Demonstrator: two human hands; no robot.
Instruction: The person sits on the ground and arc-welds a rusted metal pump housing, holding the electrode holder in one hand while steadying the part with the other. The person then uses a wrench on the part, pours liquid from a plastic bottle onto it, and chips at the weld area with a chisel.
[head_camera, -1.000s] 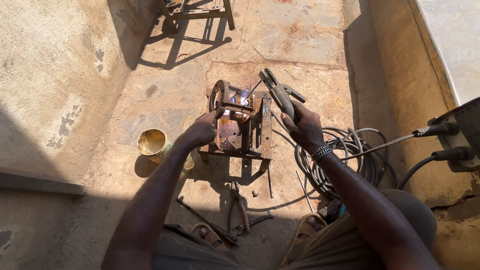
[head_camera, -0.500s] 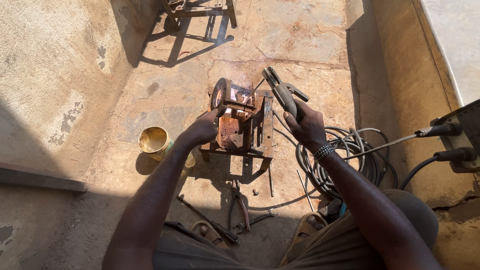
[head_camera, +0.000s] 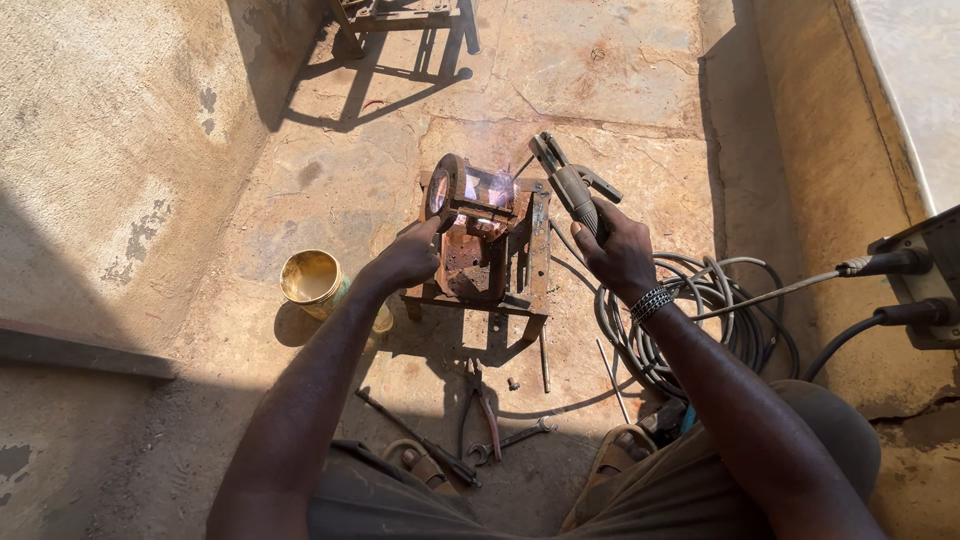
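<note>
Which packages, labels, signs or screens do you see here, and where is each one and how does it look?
No signs, screens or readable labels are in view.
Tin can: on the concrete floor, left of the left hand; round, open, yellowish inside; the only container.
Grey box: at the right edge, two cables plugged in; no display visible.

Two hands counted: left hand (head_camera: 405, 262) laid against one rusty metal workpiece (head_camera: 482, 240), right hand (head_camera: 622, 255) closed round one electrode holder (head_camera: 570, 184). One brass-coloured tin can (head_camera: 310, 279) seen just left of left hand. One cable coil (head_camera: 700, 320) seen below right of right hand. One pair of pliers (head_camera: 483, 408) and one spanner (head_camera: 512, 440) counted below both hands. One beaded bracelet (head_camera: 650, 301) worn on right wrist. Two cables (head_camera: 860, 300) counted far right of right hand, plugged into one welding machine (head_camera: 925, 275).
</note>
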